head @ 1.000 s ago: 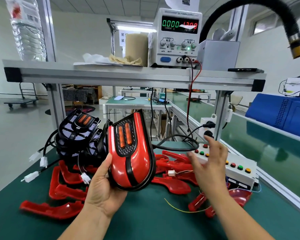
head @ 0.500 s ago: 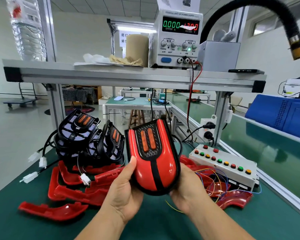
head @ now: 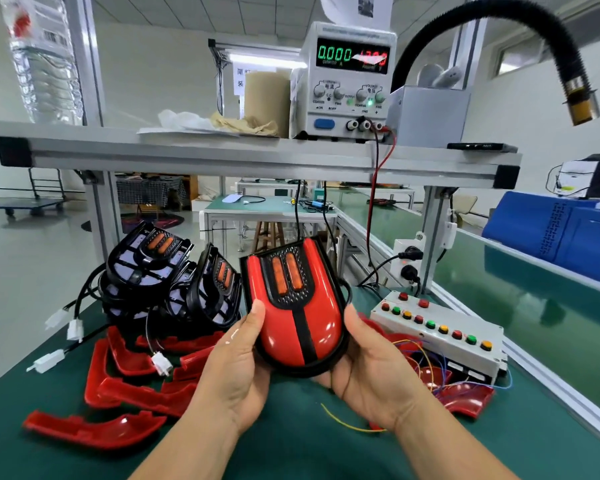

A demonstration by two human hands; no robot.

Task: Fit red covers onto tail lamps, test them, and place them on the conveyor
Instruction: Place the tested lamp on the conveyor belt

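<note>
A tail lamp (head: 297, 317) with red covers, a black centre stripe and two orange strips is held upright above the green bench. My left hand (head: 238, 368) grips its left edge, thumb on the red face. My right hand (head: 368, 372) cups its right edge and underside. Behind it to the left is a pile of black uncovered tail lamps (head: 167, 275) with white connectors (head: 73, 329). Loose red covers (head: 132, 375) lie on the bench left, more red covers (head: 465, 401) right. The green conveyor (head: 534, 299) runs along the right.
A white test box with coloured buttons (head: 440, 336) and loose wires sits right of my hands. A power supply (head: 347, 81) reading 0.000 stands on the aluminium shelf (head: 257, 157) overhead. A black hose with a brass nozzle (head: 581, 102) hangs upper right. A blue crate (head: 561, 233) lies beyond the conveyor.
My right hand came back from the test box and took the lamp's right side. The lamp moved to the centre and now faces me squarely, held by both hands.
</note>
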